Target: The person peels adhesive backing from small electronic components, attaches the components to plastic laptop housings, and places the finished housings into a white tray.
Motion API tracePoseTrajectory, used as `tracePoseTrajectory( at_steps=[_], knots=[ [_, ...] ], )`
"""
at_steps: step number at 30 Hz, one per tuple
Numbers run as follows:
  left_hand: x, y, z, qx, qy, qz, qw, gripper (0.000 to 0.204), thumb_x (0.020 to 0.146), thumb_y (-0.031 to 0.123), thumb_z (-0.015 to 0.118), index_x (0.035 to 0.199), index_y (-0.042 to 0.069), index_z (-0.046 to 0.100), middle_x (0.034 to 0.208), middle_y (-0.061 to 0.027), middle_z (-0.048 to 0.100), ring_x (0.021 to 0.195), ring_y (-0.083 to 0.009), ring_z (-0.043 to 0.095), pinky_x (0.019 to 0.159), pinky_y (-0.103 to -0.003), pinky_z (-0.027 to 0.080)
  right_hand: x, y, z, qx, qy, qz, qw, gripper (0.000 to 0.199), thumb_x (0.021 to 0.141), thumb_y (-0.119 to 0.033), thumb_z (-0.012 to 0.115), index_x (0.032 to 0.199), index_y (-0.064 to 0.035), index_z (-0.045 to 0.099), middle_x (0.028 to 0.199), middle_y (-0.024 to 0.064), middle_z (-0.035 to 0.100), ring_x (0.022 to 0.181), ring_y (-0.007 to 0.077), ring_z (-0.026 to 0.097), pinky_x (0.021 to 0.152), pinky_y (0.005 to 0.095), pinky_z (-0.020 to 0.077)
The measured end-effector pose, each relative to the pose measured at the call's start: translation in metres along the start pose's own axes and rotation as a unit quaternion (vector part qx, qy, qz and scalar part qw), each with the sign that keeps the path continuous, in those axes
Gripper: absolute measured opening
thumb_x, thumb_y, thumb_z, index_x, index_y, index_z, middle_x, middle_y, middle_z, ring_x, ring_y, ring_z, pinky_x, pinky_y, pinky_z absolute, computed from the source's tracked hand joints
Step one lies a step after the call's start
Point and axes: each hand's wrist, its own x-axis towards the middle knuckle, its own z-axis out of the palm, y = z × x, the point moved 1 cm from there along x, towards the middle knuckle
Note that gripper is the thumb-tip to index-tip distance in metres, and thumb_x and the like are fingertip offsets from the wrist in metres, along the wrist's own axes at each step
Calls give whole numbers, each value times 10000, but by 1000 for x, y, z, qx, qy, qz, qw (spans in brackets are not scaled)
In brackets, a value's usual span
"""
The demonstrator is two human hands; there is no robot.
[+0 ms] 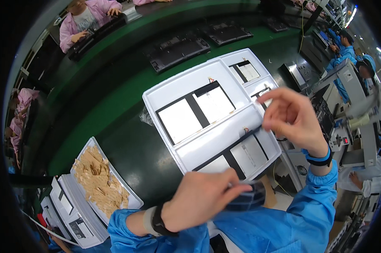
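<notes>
Dark green bench (114,109) running across a factory hall, its edges curved by the lens. At its middle, a white tray (186,84) with two compartments, each holding a pair of pale rectangular sheets joined by a black strip (197,110). Just behind, touching its far corner, a second white tray (241,57) with similar sheets. To the left, near the bench edge, a shallow white tray heaped with small tan paper pieces (100,181), and just beside it a stack of white trays (72,211). Farther back on the bench, flat black panels (177,48) in a row. Along the far side, people in pink coats (87,19) at more black panels; off to the right, people in blue coats (346,48) among grey machines (350,105).

Left hand (199,200) low in the middle of the view, blue sleeve and dark wristband, fingers curled narrow and pinching the edge of a dark, floppy sheet (247,198) just over the near rim of the front tray. Right hand (293,116) raised above the tray's right end, wrist bent, dark wristband at the blue cuff, thumb and forefinger brought close together at a thin black strip (249,137) lying in the near compartment; cannot tell whether actually gripped or only touched.
</notes>
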Motion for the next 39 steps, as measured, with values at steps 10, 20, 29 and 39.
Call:
tracePoseTrajectory(
  at_steps=[10,20,29,39],
  knots=[
    [-2,-36,42,276,6,78,958,628,953,509,757,1325,10,676,651,-9,609,547,-150,631,513,-301,485,9,58,11,-60,-70,81,992,426,912,30,794,1294,11,607,841,68,754,731,97,722,634,228,563],
    [1,-36,40,269,-9,74,960,754,959,530,740,1479,0,602,620,12,526,521,-122,571,490,-297,442,11,67,11,-65,-81,98,990,450,921,30,783,1322,-5,583,834,71,755,729,110,731,645,240,569],
    [7,-29,36,291,-68,36,954,825,987,573,676,1533,-29,533,590,9,528,487,-132,563,458,-310,419,13,66,13,-113,-78,86,987,486,898,-4,816,1326,-23,587,830,70,754,730,124,738,661,253,572],
    [5,-30,40,308,-69,37,948,823,983,572,681,1519,-38,543,590,1,553,493,-137,592,459,-307,430,8,48,34,-311,-10,5,950,649,769,-187,947,1273,0,581,803,145,708,705,330,719,668,390,579]
  ],
)
